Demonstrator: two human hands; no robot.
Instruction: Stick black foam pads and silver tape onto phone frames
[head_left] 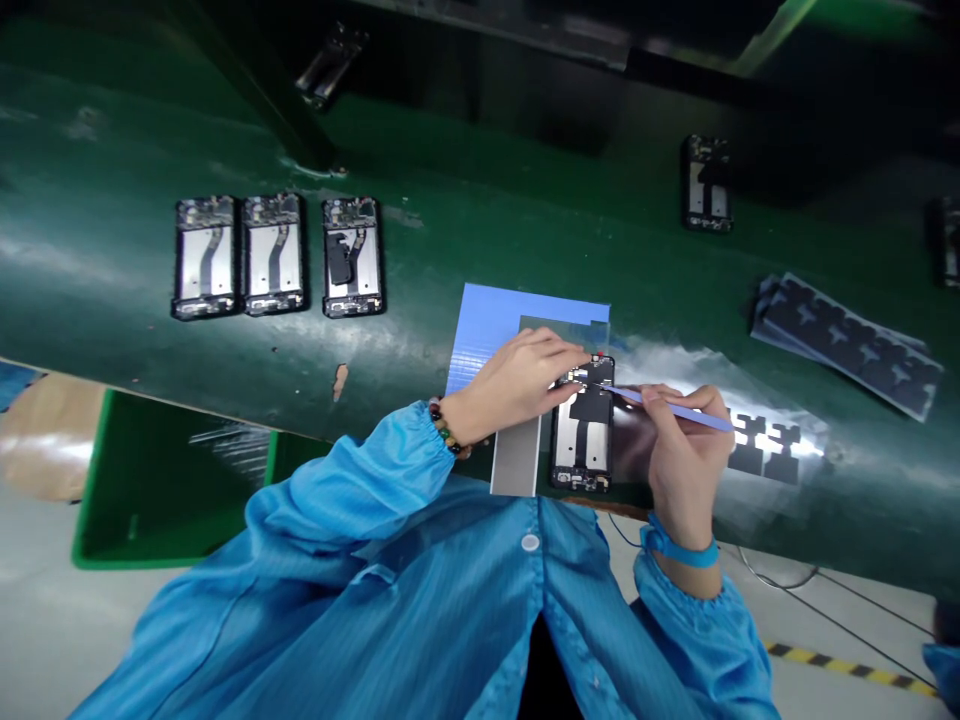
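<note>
An opened phone (598,445), its metal frame and dark circuit parts bare, lies at the table's front edge. My left hand (521,380) grips its upper left side, fingertips and thumb on the phone. In my right hand (684,465) are slim purple tweezers (686,411), their tips at the phone's upper part. A black sticker (591,406) covers the phone just below those tips. Under my left wrist is a grey strip (516,462), with a blue sheet (487,320) behind it. To the right, black cut stickers (765,446) sit on a clear film.
Three opened phones (276,255) lie at left, and others (708,185) farther back. Stacked sticker sheets (851,340) rest at right. A green post (262,90) meets the table at back left. Below the front edge stands a green bin (161,490).
</note>
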